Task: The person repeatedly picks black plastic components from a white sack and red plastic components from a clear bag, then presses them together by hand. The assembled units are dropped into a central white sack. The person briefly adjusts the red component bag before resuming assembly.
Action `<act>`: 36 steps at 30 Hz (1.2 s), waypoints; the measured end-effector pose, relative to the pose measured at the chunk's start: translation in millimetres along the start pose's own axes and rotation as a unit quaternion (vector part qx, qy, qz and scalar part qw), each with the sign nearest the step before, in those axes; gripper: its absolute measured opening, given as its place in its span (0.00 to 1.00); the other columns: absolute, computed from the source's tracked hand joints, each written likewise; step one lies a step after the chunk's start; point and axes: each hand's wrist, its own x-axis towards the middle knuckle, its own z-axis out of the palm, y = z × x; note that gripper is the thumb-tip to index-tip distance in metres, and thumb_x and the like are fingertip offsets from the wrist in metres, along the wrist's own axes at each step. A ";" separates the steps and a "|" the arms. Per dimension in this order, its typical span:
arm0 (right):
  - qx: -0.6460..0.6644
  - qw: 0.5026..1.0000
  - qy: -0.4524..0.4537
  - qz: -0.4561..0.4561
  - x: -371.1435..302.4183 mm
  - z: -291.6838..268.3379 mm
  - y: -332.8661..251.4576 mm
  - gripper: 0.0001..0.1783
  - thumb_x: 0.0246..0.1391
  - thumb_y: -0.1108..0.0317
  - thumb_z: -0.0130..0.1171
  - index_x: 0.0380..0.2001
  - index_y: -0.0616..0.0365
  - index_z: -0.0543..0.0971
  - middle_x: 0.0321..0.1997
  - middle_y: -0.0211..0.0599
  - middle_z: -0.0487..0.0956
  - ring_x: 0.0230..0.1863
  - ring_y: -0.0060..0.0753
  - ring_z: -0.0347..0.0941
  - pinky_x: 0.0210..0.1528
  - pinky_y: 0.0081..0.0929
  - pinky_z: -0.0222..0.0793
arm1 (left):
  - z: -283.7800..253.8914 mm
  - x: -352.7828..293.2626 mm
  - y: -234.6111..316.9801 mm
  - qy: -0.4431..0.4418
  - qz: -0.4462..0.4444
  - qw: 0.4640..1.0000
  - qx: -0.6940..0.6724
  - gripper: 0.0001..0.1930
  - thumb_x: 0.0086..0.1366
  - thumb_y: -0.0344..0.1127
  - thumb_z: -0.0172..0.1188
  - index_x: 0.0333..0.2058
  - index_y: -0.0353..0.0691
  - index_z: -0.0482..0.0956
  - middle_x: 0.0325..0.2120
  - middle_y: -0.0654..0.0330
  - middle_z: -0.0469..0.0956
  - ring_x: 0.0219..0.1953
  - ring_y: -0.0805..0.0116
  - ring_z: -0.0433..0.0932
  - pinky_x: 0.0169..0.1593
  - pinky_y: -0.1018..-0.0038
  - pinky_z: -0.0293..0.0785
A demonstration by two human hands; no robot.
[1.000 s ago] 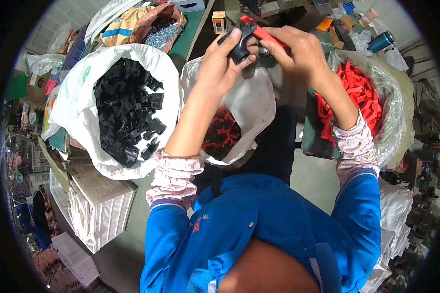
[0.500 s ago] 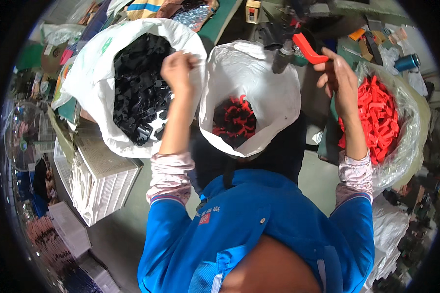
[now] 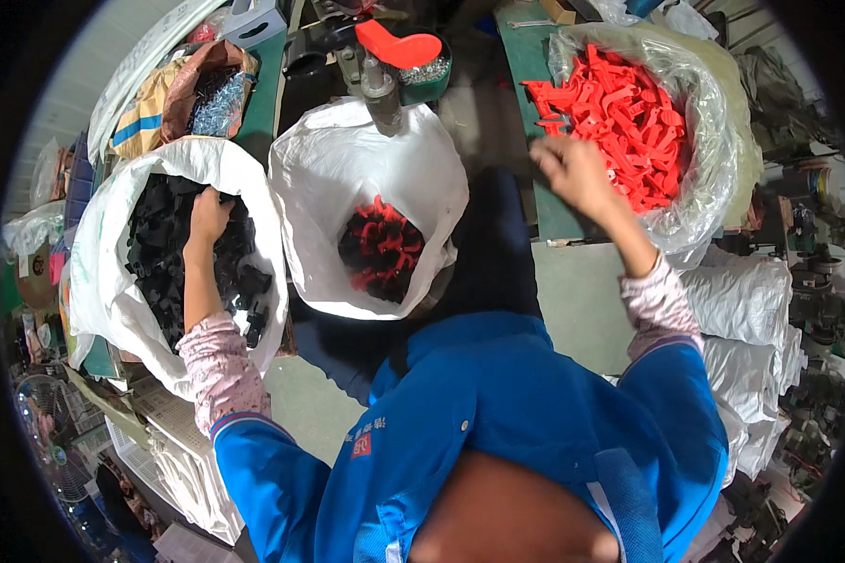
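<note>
item: your left hand sits among black plastic parts in the left white sack, grip seemingly curled on one. your right hand, loosely closed, reaches red plastic parts. middle white sack holds few assembled red-and-black pieces; both supplies remain mostly full.

1 head fisheye view, looking straight down, close above sacks.

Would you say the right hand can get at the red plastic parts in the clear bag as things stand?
Probably yes. The right hand is already at the rim of the clear bag, whose mouth is wide open, and the red plastic parts lie heaped on top with nothing over them.
</note>
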 end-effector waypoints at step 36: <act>0.252 0.963 -0.085 -0.047 71.6 15.2 -71.6 0.17 0.52 0.65 0.64 0.45 0.57 0.80 0.38 0.40 0.82 0.36 0.28 0.78 0.41 0.22 0.71 | 20.4 -92.1 321.5 -0.040 -0.016 0.519 -0.854 0.15 0.64 0.35 0.60 0.46 0.33 0.72 0.38 0.56 0.78 0.40 0.65 0.78 0.45 0.69 0.74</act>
